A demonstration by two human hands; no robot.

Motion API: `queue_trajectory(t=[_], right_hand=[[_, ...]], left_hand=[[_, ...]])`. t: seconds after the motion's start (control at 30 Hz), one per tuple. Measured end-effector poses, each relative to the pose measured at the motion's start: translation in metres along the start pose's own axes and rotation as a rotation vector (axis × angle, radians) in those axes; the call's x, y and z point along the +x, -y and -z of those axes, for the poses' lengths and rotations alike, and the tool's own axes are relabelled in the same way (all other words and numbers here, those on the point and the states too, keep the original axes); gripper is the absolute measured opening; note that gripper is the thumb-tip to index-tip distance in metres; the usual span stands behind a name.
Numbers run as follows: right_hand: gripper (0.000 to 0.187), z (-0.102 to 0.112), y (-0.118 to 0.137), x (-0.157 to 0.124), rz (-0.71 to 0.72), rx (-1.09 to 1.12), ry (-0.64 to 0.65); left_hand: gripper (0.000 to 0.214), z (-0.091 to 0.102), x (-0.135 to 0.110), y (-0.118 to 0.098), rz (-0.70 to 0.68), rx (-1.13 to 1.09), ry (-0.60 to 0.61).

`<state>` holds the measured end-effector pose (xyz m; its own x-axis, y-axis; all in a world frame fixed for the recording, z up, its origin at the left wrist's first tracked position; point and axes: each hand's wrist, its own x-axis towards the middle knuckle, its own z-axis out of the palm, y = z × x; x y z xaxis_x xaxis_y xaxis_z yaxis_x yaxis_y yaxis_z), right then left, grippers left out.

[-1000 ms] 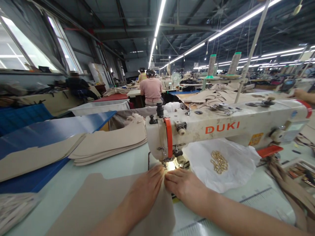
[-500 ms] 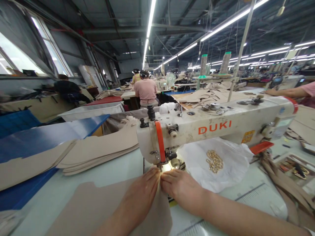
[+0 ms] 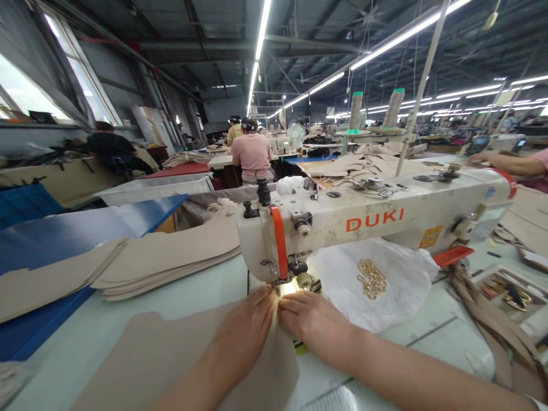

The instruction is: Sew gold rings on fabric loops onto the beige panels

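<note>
A flat beige panel, fabric or leather-like, lies on the machine table with its far end under the needle area of a white sewing machine. My left hand rests flat on the panel, fingers stretched forward and close together beside the presser foot. At the panel's right edge is my right hand, its fingers bent and pressed together on the edge. The fingertips of both hands almost meet in the lamp light. My thumbs and the exact stitching point are mostly hidden.
Stacked beige panels lie at the left. Behind my right hand, gold chain pieces sit on a white plastic sheet. Beige straps and a parts tray are at the right. A co-worker in pink sits ahead.
Both hands stay beside the presser foot with the panel, with hardly any shift. The view has turned slightly. At the far right, another person's arm has moved a little.
</note>
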<state>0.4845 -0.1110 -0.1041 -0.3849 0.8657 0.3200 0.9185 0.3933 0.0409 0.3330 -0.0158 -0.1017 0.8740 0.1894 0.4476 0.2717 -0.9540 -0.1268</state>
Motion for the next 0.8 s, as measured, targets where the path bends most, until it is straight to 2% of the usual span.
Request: queue_trajectory(t=[0.07, 0.17, 0.37, 0.5, 0.67, 0.73, 0.8], right_hand=[[0.008, 0.002, 0.001, -0.001, -0.009, 0.014, 0.004], [0.01, 0.002, 0.001, -0.001, -0.017, 0.02, 0.004], [0.01, 0.002, -0.002, -0.001, 0.008, 0.03, 0.01], [0.007, 0.001, 0.009, -0.005, 0.088, 0.077, -0.026], [0.008, -0.004, 0.027, -0.01, 0.22, 0.113, -0.129], [0.01, -0.004, 0.029, -0.01, 0.23, 0.123, -0.126], [0.011, -0.002, 0.029, -0.011, 0.229, 0.142, -0.123]], left_hand=[[0.04, 0.003, 0.002, -0.001, -0.028, 0.011, 0.053], [0.037, 0.004, 0.004, -0.002, 0.018, -0.024, 0.098], [0.033, -0.002, 0.0, 0.001, 0.09, -0.066, 0.089], [0.033, 0.003, -0.02, -0.003, 0.1, -0.072, 0.064], [0.036, 0.024, -0.049, -0.015, 0.165, -0.092, 0.039], [0.04, 0.031, -0.059, -0.018, 0.214, -0.068, 0.019], [0.051, 0.034, -0.073, -0.022, 0.189, -0.035, -0.022]])
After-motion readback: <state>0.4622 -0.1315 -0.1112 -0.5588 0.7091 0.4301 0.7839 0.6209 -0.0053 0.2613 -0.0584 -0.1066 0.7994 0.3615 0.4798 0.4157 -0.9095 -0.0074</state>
